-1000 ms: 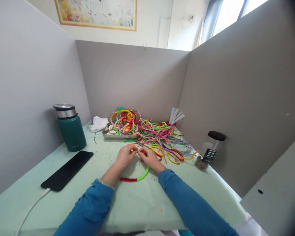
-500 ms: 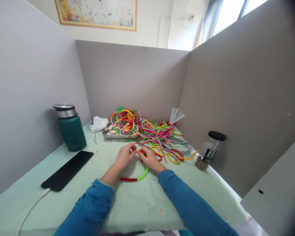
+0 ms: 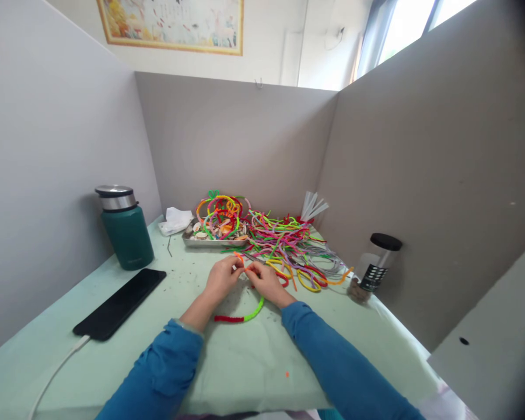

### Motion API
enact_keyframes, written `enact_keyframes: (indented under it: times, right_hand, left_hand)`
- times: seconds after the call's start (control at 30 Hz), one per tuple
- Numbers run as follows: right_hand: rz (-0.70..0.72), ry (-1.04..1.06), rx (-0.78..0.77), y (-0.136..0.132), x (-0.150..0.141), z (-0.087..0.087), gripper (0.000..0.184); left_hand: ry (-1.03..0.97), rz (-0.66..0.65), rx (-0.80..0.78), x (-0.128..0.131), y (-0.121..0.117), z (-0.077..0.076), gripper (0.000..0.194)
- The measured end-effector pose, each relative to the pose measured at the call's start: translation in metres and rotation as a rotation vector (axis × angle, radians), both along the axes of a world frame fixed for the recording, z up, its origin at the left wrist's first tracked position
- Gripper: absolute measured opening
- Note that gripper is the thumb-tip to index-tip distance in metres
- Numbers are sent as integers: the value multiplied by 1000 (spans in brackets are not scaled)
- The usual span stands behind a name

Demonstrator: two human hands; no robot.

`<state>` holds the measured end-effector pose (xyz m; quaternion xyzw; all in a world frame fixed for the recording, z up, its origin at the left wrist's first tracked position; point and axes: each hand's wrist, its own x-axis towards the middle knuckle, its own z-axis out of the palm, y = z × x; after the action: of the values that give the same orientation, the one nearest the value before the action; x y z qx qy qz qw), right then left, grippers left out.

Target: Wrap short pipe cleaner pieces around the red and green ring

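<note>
Close together over the middle of the table, my left hand and my right hand both pinch a short orange pipe cleaner. One end of it sticks up beyond my left fingertips. Below my right hand a curved pipe cleaner in green and red reaches down onto the cloth; where its upper end goes is hidden by that hand. Partly behind my right fingers lie what look like scissors. Yellow and red pipe cleaner loops lie just right of my right hand.
At the back stand a metal tray with shaped pipe cleaners and small pieces, and a pile of loose pipe cleaners. A green bottle and a phone with a cable are on the left. A black-lidded jar stands right.
An orange end now shows above my left fingertips, where it was hidden before. Both hands stay in nearly the same place.
</note>
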<state>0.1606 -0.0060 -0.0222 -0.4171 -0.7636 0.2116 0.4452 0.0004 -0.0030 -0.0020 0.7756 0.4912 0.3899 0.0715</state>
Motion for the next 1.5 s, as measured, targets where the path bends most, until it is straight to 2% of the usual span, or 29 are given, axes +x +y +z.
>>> enact_keyframes:
  times: [0.23,0.73,1.5]
  right_hand:
    - [-6,-5,-6,0,0,-1,19]
    - [-22,-37,-12,1,0,0,19]
    - [-40,-53,-7,0,0,-2,19]
  left_hand:
    - [15,16,18,1,-3,3,9]
    - [22,-22,45,-1,2,-2,15]
    - [70,-50,8,-1,3,-2,17]
